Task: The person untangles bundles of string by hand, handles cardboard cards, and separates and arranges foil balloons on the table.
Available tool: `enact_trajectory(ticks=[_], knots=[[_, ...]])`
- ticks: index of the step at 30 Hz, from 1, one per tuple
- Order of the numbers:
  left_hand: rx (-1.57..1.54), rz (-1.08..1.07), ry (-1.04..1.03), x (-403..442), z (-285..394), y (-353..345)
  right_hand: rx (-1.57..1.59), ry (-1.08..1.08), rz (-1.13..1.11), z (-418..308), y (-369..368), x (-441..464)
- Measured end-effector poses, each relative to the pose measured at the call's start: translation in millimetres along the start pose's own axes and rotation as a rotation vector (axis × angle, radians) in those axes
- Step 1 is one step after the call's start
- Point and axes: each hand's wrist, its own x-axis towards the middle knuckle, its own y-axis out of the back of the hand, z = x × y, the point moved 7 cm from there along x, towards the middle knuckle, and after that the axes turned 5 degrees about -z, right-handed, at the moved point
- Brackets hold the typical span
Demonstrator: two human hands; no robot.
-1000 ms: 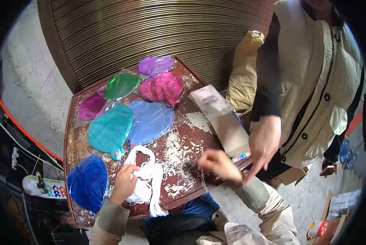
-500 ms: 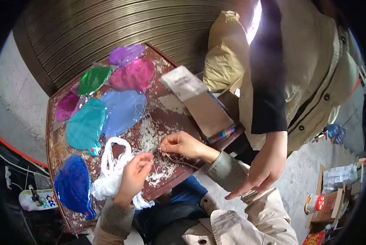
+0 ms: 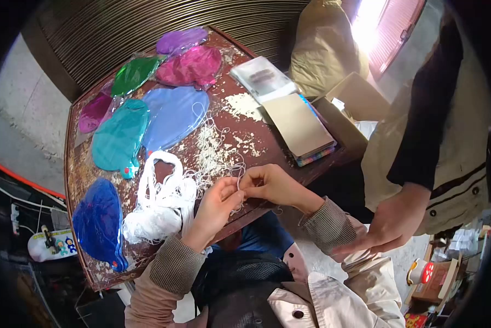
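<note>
White string (image 3: 239, 181) is at the near edge of the table (image 3: 259, 156), pinched between closed fingertips of the left hand (image 3: 211, 212) and right hand (image 3: 281, 188) — no knot visible, the skein (image 3: 159, 214) apparently largely unworked.

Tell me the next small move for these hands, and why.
I'd ease the left hand and right hand slightly apart: their fingertips meet at a thin white thread, which looks slack, and loose strands lie close by, so gentle tension would probably show whether it runs free.
</note>
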Motion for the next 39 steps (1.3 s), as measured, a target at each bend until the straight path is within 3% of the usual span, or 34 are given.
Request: enact_trajectory(ticks=[12,16,21,25,28,29,31,39], knots=[[0.000,-0.039,0.060,-2,-7,16,0.025,-0.032,0.033,-2,-5,-6],[0.275,0.008,-0.057,-2,-3,29,-0.045,-0.091,0.136,-5,-3,-14],[0.394,0.114,-0.081,-6,0,50,-0.246,0.007,0.217,-13,-20,-59],[0.288,0.098,-0.154,-4,-10,58,-0.481,0.028,-0.128,-3,-83,-107],[0.236,0.099,-0.188,-5,-12,59,-0.462,0.029,-0.412,29,-128,-140],[0.219,0.114,-0.200,-6,-13,59,-0.463,0.025,-0.407,30,-130,-146],[0.185,0.139,-0.222,-7,-13,59,-0.404,0.228,-0.511,18,-142,-158],[0.273,0.137,-0.234,-11,-14,56,-0.433,0.234,-0.462,7,-142,-158]])
